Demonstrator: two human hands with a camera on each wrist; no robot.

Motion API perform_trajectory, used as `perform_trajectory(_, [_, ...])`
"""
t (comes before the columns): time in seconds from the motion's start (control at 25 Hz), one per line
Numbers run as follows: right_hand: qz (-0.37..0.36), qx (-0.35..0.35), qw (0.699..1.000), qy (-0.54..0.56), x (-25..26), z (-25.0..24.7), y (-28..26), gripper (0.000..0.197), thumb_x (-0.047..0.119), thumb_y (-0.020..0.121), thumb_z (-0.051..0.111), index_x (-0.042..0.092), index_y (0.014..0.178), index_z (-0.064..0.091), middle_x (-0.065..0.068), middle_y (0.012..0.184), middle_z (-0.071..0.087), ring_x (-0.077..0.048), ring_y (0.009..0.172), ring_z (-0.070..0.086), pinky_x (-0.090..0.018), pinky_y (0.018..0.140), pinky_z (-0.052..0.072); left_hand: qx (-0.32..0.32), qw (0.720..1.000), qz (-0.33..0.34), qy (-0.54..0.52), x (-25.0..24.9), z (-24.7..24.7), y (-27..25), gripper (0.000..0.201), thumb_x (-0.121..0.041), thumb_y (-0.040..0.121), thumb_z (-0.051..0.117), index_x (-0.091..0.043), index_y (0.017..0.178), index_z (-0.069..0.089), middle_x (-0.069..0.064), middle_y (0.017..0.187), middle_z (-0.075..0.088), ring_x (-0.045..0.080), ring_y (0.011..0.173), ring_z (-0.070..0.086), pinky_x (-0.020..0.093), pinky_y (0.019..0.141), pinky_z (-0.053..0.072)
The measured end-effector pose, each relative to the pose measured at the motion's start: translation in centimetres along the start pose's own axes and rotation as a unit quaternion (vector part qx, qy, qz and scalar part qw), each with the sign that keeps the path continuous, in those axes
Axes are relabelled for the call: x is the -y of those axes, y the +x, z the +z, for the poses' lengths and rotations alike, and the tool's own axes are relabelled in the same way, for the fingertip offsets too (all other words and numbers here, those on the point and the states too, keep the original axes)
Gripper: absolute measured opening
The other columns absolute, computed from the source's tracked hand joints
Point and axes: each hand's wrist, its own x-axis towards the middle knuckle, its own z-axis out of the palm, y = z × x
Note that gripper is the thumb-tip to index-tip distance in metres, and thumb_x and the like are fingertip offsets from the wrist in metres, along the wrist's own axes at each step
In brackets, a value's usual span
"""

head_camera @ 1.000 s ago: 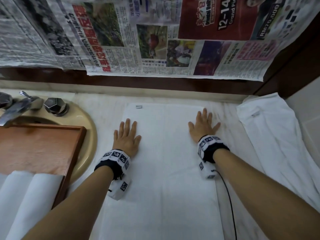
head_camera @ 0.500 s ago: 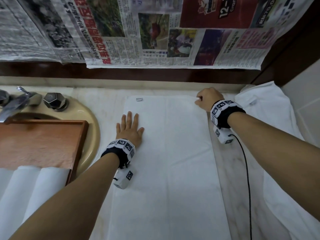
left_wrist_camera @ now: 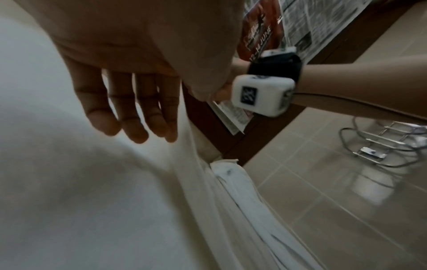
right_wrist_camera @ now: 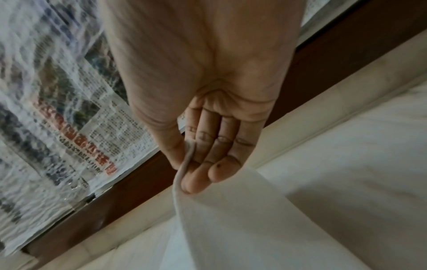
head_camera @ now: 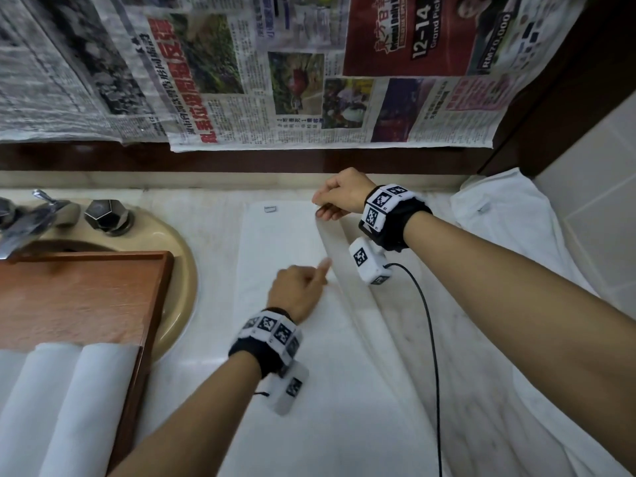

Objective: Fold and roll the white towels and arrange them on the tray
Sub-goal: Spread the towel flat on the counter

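Note:
A white towel [head_camera: 282, 256] lies flat along the marble counter. My right hand [head_camera: 323, 208] pinches its far right corner between thumb and fingers [right_wrist_camera: 194, 175] and holds it lifted, so the right edge stands up in a long fold. My left hand [head_camera: 318, 271] hovers over the middle of the towel [left_wrist_camera: 80, 201] beside that raised edge, its fingers [left_wrist_camera: 138, 118] loosely bent and holding nothing. The wooden tray [head_camera: 86, 297] sits across the sink at the left. Two rolled white towels [head_camera: 69, 401] lie at its near end.
Another white towel [head_camera: 509, 235] lies crumpled at the right, against the tiled wall. A faucet [head_camera: 20, 222] and a knob [head_camera: 106, 215] stand behind the beige sink rim [head_camera: 182, 304]. Newspaper [head_camera: 241, 80] covers the wall behind. A black cable [head_camera: 430, 321] hangs from my right wrist.
My right hand left the towel's surface, went to the far right corner, pinched it and pulled it up and leftward. My left hand lifted, moved right toward the fold, and its fingers bent.

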Motion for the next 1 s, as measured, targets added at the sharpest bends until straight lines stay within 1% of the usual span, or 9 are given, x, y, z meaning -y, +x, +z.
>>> perform_trajectory(0.08, [0.017,-0.003,1.000,0.022,0.0,0.2,-0.2,0.013,0.006,0.086,0.065,-0.004,0.093,0.068,-0.020,0.085,0.073,-0.020,0.065,0.068,-0.028,0.066,0.056,0.082,0.996,-0.006,-0.036,-1.3,2.0,-1.8,0.058,-0.069,0.083,0.054,-0.017,0.071,0.076,-0.003,0.065,0.070,0.011,0.061,0.062,0.024,0.063,0.051])
perform_trajectory(0.2, [0.033,-0.022,0.998,0.043,-0.2,-0.2,-0.6,0.015,0.006,0.087,0.065,-0.005,0.098,0.067,-0.019,0.085,0.073,-0.019,0.062,0.067,-0.026,0.064,0.056,0.123,0.989,-0.005,-0.084,-1.3,3.8,-2.4,0.020,-0.032,0.082,0.074,-0.015,0.073,0.078,0.000,0.066,0.072,0.008,0.054,0.060,0.026,0.061,0.057])
perform_trajectory(0.28, [0.044,-0.031,0.997,0.049,-0.3,-0.5,-0.8,0.017,0.006,0.088,0.065,-0.005,0.101,0.066,-0.018,0.084,0.073,-0.017,0.060,0.066,-0.025,0.061,0.056,0.130,0.983,-0.023,-0.128,-1.4,3.8,-2.8,0.014,-0.017,0.083,0.072,-0.009,0.073,0.076,0.009,0.067,0.072,0.016,0.056,0.064,0.031,0.057,0.059])
perform_trajectory(0.4, [0.049,-0.035,0.997,0.041,-0.2,-0.8,-1.0,0.016,0.008,0.087,0.064,-0.003,0.098,0.067,-0.013,0.080,0.074,-0.019,0.064,0.068,-0.026,0.060,0.055,0.154,0.961,-0.059,-0.221,-2.5,2.5,-3.4,0.013,-0.013,0.084,0.073,-0.002,0.078,0.074,0.013,0.074,0.073,0.021,0.071,0.071,0.031,0.060,0.059])
perform_trajectory(0.56, [0.025,-0.056,0.997,-0.035,0.6,-1.2,-0.9,0.011,0.015,0.081,0.063,0.010,0.075,0.071,-0.002,0.073,0.075,-0.016,0.066,0.070,-0.027,0.064,0.054,0.206,0.931,-0.077,-0.292,-4.3,-1.3,-4.1,0.013,-0.010,0.087,0.070,0.003,0.086,0.072,0.015,0.085,0.074,0.023,0.083,0.073,0.030,0.065,0.059])
perform_trajectory(0.72, [-0.030,-0.072,0.988,-0.131,1.4,-0.3,0.2,0.019,0.019,0.086,0.058,0.010,0.078,0.073,0.002,0.071,0.073,-0.015,0.070,0.071,-0.032,0.067,0.058,0.167,0.925,-0.095,-0.326,-4.0,-5.2,-4.3,0.010,-0.010,0.088,0.067,-0.003,0.082,0.071,0.014,0.085,0.073,0.026,0.086,0.073,0.036,0.077,0.059])
perform_trajectory(0.76, [-0.040,-0.073,0.985,-0.150,1.8,0.0,0.6,0.019,0.020,0.086,0.059,0.012,0.076,0.073,0.002,0.073,0.072,-0.014,0.069,0.068,-0.030,0.063,0.057,0.156,0.923,-0.102,-0.336,-3.5,-5.9,-4.3,0.012,-0.010,0.089,0.065,-0.005,0.078,0.068,0.012,0.081,0.072,0.026,0.085,0.073,0.037,0.076,0.059])
perform_trajectory(0.88, [-0.058,-0.074,0.977,-0.190,2.7,1.4,1.6,0.014,0.022,0.084,0.063,0.021,0.073,0.071,0.007,0.074,0.061,-0.006,0.069,0.053,-0.018,0.056,0.039,0.117,0.917,-0.142,-0.355,-1.5,-7.4,-4.5,0.024,-0.007,0.090,0.058,-0.010,0.067,0.058,0.006,0.066,0.060,0.024,0.066,0.067,0.039,0.071,0.059])
perform_trajectory(1.0, [-0.099,-0.067,0.970,-0.214,3.3,3.7,3.2,0.011,0.023,0.081,0.064,0.019,0.074,0.072,0.001,0.080,0.063,-0.013,0.082,0.053,-0.019,0.068,0.037,0.070,0.917,-0.187,-0.346,0.9,-7.9,-4.8,0.019,-0.009,0.090,0.055,-0.009,0.071,0.058,0.005,0.061,0.054,0.021,0.053,0.059,0.036,0.065,0.057])
